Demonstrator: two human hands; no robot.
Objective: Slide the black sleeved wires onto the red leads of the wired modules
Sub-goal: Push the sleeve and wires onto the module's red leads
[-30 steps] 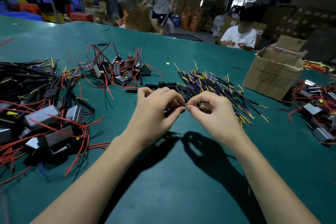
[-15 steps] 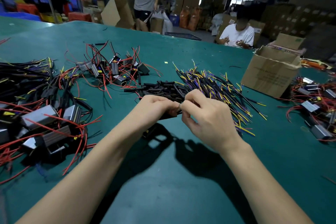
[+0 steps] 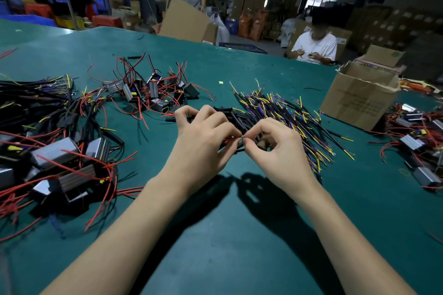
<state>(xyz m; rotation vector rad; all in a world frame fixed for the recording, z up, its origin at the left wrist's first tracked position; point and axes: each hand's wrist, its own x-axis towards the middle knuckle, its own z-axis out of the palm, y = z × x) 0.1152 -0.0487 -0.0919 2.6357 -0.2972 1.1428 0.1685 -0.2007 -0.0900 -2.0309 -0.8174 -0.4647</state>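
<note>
My left hand and my right hand meet fingertip to fingertip above the green table. Together they pinch a thin wire end and a short black sleeve between thumbs and forefingers; the piece is small and mostly hidden. Just behind my hands lies a pile of black sleeved wires with yellow and purple tips. Short black sleeve tubes lie beside it. Metal modules with red leads sit in a heap further back on the left.
A bigger heap of modules with red leads fills the near left. More modules lie at the right edge. An open cardboard box stands at the back right. One person sits across the table, another stands with cardboard.
My hands have stayed together over the sleeve pile, and my right hand's fingers have spread open a little. The standing person behind the table has moved left with the cardboard.
</note>
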